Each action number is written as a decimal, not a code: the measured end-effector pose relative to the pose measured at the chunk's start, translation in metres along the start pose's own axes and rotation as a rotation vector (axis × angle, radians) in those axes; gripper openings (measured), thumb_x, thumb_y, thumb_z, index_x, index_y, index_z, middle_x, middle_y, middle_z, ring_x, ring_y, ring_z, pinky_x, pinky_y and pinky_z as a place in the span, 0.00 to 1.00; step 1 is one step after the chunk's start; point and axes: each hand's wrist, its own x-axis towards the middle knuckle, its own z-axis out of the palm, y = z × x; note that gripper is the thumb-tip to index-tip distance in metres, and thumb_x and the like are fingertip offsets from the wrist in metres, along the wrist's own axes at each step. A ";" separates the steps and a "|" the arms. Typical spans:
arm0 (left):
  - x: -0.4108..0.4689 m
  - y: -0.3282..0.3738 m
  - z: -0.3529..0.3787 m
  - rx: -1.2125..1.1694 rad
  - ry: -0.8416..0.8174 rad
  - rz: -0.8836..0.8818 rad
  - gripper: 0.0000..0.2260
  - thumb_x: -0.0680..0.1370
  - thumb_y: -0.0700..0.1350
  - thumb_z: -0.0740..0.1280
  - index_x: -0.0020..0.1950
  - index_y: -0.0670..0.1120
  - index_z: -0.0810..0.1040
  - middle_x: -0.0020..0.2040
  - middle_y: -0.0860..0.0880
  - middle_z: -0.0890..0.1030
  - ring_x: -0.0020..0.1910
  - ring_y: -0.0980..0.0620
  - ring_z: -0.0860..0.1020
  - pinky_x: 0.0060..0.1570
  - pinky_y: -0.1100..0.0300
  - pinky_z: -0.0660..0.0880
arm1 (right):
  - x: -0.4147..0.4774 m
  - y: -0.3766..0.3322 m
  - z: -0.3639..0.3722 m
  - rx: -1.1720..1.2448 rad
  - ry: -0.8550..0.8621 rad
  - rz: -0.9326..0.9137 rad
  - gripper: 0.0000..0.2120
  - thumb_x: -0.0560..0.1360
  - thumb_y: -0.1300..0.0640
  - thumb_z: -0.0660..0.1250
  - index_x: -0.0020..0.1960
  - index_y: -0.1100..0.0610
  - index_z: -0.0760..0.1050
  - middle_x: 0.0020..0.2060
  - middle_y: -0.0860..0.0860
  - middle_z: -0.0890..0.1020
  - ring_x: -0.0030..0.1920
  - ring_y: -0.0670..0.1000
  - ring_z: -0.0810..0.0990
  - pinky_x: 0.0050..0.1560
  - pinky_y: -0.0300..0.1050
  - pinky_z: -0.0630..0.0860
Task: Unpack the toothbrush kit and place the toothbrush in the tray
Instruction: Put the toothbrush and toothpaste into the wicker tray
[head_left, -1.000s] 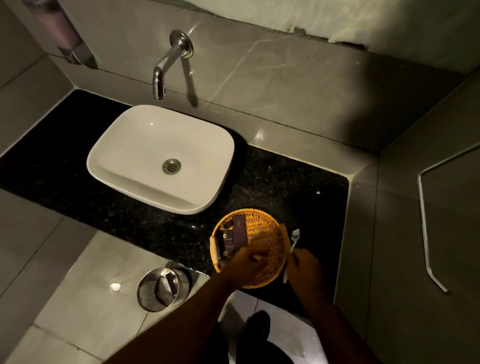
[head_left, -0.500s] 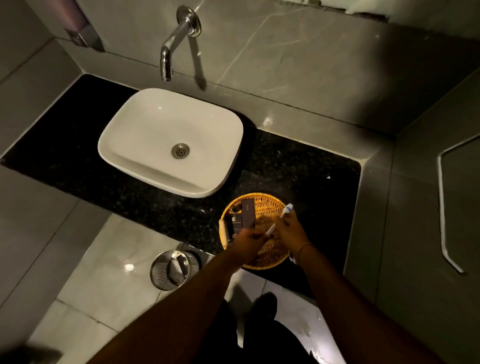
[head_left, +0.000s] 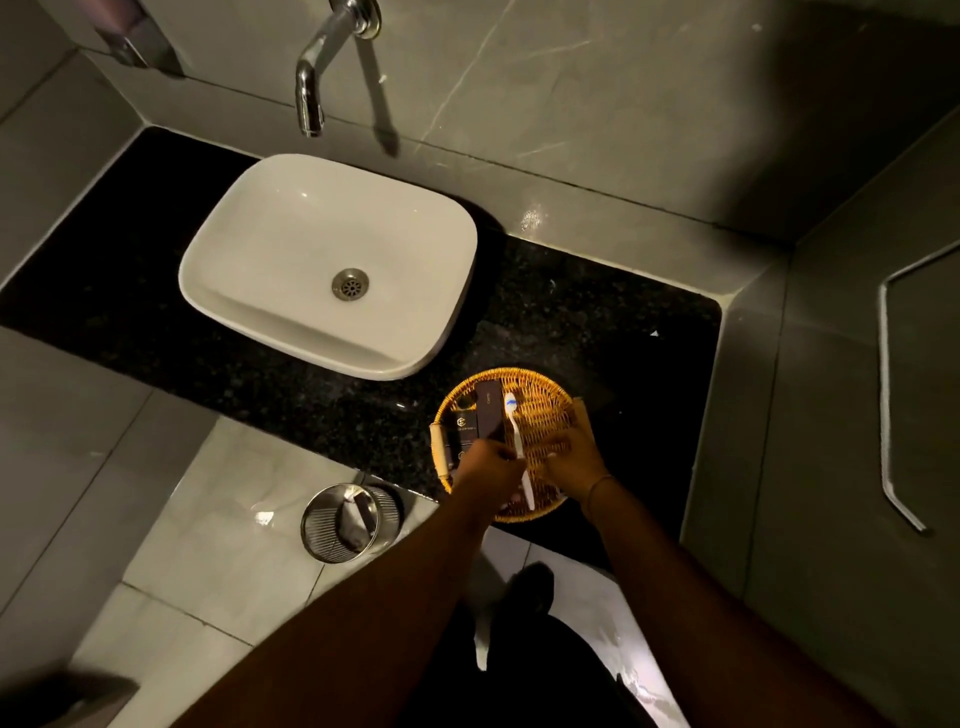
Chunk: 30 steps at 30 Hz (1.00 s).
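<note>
Black granite bench, dim bathroom. Nearest on the floor: wire bin. At the bench's front edge, woven tray is reached by both hands. White toothbrush is pinched mid-handle by left hand, head pointing away over the tray. Right hand is pressed on the tray rim; its grip cannot be told. Dark boxes lie in the tray's left part. Farther back: white sink, wall tap.
</note>
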 end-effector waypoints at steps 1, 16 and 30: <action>0.001 0.000 0.001 0.015 -0.003 -0.013 0.09 0.85 0.44 0.72 0.63 0.43 0.86 0.46 0.49 0.88 0.38 0.51 0.89 0.38 0.58 0.87 | 0.001 0.003 0.003 -0.006 0.028 -0.036 0.22 0.77 0.72 0.70 0.70 0.60 0.78 0.82 0.52 0.63 0.77 0.60 0.68 0.70 0.57 0.75; 0.016 0.010 0.004 0.042 0.054 0.017 0.14 0.85 0.42 0.72 0.39 0.48 0.81 0.33 0.50 0.84 0.24 0.58 0.82 0.26 0.65 0.82 | 0.002 0.005 0.044 0.632 0.193 0.216 0.11 0.84 0.62 0.63 0.63 0.58 0.81 0.52 0.56 0.83 0.49 0.63 0.85 0.44 0.56 0.85; 0.008 0.013 0.008 0.169 0.131 0.097 0.09 0.87 0.41 0.68 0.52 0.40 0.87 0.42 0.48 0.87 0.34 0.55 0.84 0.36 0.65 0.80 | 0.014 0.020 0.054 0.389 0.344 0.147 0.10 0.80 0.65 0.69 0.50 0.51 0.73 0.56 0.54 0.82 0.44 0.54 0.85 0.35 0.46 0.84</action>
